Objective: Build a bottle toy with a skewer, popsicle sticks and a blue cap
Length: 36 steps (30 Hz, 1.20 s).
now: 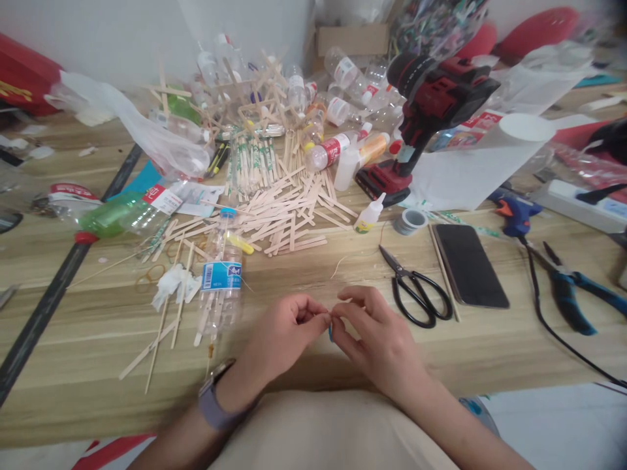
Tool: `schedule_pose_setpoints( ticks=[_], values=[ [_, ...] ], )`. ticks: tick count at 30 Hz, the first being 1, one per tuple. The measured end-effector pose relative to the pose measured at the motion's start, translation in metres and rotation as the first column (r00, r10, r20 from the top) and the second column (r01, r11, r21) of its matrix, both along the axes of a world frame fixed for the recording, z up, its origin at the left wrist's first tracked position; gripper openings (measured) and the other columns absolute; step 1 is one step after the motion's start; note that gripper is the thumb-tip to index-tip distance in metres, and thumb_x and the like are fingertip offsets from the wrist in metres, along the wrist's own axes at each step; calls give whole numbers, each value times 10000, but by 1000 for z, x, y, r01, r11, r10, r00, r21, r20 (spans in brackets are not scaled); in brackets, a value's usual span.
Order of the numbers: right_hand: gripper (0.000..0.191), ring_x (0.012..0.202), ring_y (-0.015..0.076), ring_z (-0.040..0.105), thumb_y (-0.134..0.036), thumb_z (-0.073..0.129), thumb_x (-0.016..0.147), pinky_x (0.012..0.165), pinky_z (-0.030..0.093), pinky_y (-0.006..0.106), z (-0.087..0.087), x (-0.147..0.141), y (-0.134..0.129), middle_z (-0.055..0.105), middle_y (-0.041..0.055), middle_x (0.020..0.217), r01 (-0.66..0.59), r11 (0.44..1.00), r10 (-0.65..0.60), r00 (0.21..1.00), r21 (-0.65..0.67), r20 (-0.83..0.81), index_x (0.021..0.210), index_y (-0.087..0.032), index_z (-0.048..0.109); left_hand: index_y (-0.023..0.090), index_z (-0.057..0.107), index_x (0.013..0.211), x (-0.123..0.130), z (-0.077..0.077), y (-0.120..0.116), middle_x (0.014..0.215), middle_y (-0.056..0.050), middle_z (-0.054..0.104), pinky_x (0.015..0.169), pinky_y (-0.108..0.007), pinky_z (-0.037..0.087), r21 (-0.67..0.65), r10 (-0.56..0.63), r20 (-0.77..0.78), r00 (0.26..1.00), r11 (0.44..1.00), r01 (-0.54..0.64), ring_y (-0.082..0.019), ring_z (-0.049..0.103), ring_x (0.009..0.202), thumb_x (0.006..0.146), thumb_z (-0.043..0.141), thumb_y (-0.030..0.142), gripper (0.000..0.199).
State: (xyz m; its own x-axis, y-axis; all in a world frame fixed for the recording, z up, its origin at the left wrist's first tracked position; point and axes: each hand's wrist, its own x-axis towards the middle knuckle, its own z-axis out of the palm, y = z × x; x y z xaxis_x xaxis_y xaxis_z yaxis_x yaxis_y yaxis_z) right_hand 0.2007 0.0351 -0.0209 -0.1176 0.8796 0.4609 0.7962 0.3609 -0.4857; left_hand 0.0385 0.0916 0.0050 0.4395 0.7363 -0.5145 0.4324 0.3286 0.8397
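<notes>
My left hand (296, 326) and my right hand (375, 329) meet over the table's near edge, fingertips pinched together. Between them shows a sliver of a small blue piece (330, 333); the fingers cover most of it, and its kind cannot be made out. To the left of my left hand lies a clear plastic bottle (220, 303) with a blue label and blue cap, wooden sticks inside or beneath it. Black-handled scissors (416, 287) rest beyond my right hand, blades pointing away. A thin pale thread (339, 266) lies on the wood ahead of both hands.
Flat wooden sticks (289, 222) spread across the middle, with plastic bottles (337, 147) piled behind. A red and black cordless drill (416, 124) stands upright near a white glue bottle (369, 214). Rightward are a phone (470, 264), a glue gun (516, 212) and pliers (571, 294).
</notes>
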Motion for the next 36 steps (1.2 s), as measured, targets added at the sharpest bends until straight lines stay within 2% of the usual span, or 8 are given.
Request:
schedule_pose_setpoints(
  ticks=[5, 9, 13, 16, 19, 23, 28, 36],
  values=[
    [131, 712, 175, 625, -91, 530, 897, 628, 522, 313, -2, 6, 1, 702, 91, 976, -218, 960, 179, 961, 176, 212, 864, -187, 612, 169, 625, 707, -3, 6, 12, 502, 75, 489, 469, -222, 270, -125, -108, 4, 994, 986, 108, -84, 393, 460, 788, 629, 335, 184],
    [190, 690, 154, 621, -47, 497, 858, 617, 512, 278, 2, 4, 5, 668, 36, 809, -176, 984, 178, 982, 33, -63, 787, -215, 546, 179, 682, 826, -2, 3, 1, 707, 4, 676, 581, -249, 391, 256, -117, -148, 982, 955, 152, -142, 586, 641, 857, 572, 259, 139],
    [200, 677, 135, 603, -41, 501, 784, 581, 472, 238, 8, 2, 8, 623, 4, 751, -136, 974, 57, 919, -178, -390, 709, -226, 485, 165, 678, 886, -4, -5, -13, 767, -39, 707, 660, -280, 426, 750, -130, -214, 968, 612, 248, -173, 634, 720, 906, 503, 143, 177],
    [183, 629, 134, 572, -62, 494, 774, 532, 438, 232, 13, 4, 9, 605, -9, 706, -186, 919, -7, 874, -347, -486, 697, -228, 483, 153, 675, 906, -6, -8, -15, 742, -41, 690, 644, -273, 419, 869, -155, -186, 970, 435, 236, -161, 614, 690, 906, 485, 114, 195],
    [174, 628, 136, 564, -63, 499, 787, 522, 431, 229, 15, 5, 9, 579, -8, 695, -206, 909, 12, 883, -362, -470, 721, -224, 502, 165, 670, 838, -6, -6, -11, 658, -1, 631, 594, -257, 381, 748, -143, -146, 979, 632, 204, -133, 550, 614, 860, 518, 133, 157],
    [166, 787, 161, 606, -51, 504, 838, 656, 499, 264, 12, 4, 11, 591, 44, 848, -193, 973, 140, 930, -127, -341, 808, -213, 527, 174, 628, 747, -1, -2, -3, 586, 44, 537, 494, -221, 303, 152, -7, 50, 999, 988, -1, -90, 427, 513, 780, 590, 268, 106],
    [149, 851, 177, 631, -65, 531, 873, 718, 532, 287, 5, 2, 12, 612, 60, 894, -146, 989, 132, 962, -40, -241, 875, -213, 550, 184, 540, 625, 4, -4, 3, 457, 98, 357, 438, -213, 184, -360, 234, 280, 931, 925, -125, -58, 246, 439, 675, 683, 365, 236],
    [168, 836, 179, 661, -78, 539, 890, 700, 551, 296, 4, 2, 10, 670, 52, 890, -98, 995, 97, 962, 7, -256, 946, -218, 613, 188, 516, 656, 5, -3, 2, 464, 108, 321, 452, -200, 171, -517, 344, 283, 895, 841, -159, -57, 207, 460, 662, 715, 347, 255]
  ],
)
